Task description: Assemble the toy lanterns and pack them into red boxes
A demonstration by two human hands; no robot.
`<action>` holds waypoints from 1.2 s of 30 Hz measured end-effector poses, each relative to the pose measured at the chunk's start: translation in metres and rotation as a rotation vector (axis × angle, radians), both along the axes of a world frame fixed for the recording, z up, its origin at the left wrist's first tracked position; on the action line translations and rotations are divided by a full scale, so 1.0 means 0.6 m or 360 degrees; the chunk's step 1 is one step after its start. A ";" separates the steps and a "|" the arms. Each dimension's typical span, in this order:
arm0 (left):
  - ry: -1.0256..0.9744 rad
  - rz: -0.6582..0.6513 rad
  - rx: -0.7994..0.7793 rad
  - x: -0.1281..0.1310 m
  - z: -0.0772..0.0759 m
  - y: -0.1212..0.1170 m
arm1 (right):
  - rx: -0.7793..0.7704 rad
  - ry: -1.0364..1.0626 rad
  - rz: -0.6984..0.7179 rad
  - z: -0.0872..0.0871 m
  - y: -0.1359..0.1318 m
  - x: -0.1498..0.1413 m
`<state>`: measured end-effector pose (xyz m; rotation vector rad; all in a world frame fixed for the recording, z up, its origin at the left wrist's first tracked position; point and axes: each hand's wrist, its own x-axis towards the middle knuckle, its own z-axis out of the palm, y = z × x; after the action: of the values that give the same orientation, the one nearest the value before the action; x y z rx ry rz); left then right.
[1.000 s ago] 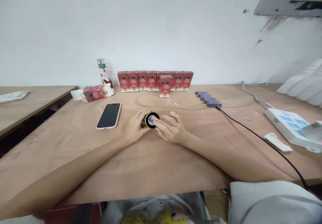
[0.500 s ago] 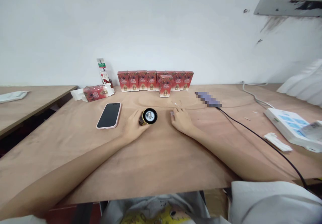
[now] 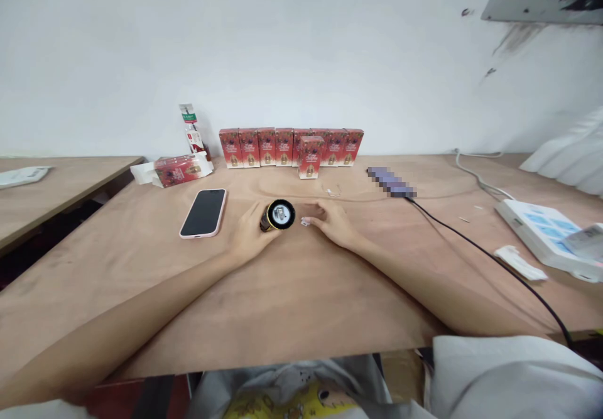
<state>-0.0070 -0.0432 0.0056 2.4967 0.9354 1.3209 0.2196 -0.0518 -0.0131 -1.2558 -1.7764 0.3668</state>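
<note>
My left hand (image 3: 252,232) is closed around what looks like a small black-and-gold lantern (image 3: 281,214). It is tipped so that its round base faces me, showing a black rim, a pale disc and a silvery part in the centre. Just to its right, my right hand (image 3: 335,223) has its fingers curled inward. A small whitish, clear-looking piece (image 3: 305,221) shows at the thumb tip; its exact kind is too small to make out. Both hands rest low over the wooden table (image 3: 282,299), a short gap apart.
Several red boxes (image 3: 276,147) stand in a row by the wall, with one red box (image 3: 310,157) in front. An opened box (image 3: 179,171) lies left, near a phone (image 3: 203,213). Rightward are a blurred purple object (image 3: 391,182), a black cable (image 3: 475,252) and a power strip (image 3: 541,230).
My right hand has turned from lying palm-down to curled fingers, its thumb with the small whitish piece now closer to the lantern. My left hand keeps its hold in about the same place.
</note>
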 end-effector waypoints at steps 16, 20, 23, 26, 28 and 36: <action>0.0039 -0.0020 0.0037 -0.002 -0.001 0.002 | 0.0431 -0.1000 0.0171 0.004 -0.021 -0.016; 0.0052 -0.0011 0.0039 -0.003 -0.002 0.002 | 0.0588 -0.1070 0.0284 0.007 -0.021 -0.013; 0.0062 -0.0002 0.0048 -0.004 -0.002 0.002 | 0.0833 -0.1118 0.0339 0.006 -0.021 -0.012; 0.0062 -0.0013 0.0054 -0.004 -0.003 0.003 | 0.0975 -0.1063 0.0378 0.004 -0.023 -0.015; 0.0063 -0.0015 0.0043 -0.003 -0.003 0.003 | 0.0892 -0.0928 0.0328 0.004 -0.026 -0.019; 0.0060 -0.0047 0.0030 -0.003 0.000 -0.001 | 0.1036 -0.0759 0.0127 0.022 -0.033 -0.017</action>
<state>-0.0089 -0.0435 0.0056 2.5480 0.8943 1.2839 0.2094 -0.0719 0.0000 -0.8354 -2.1015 -0.4842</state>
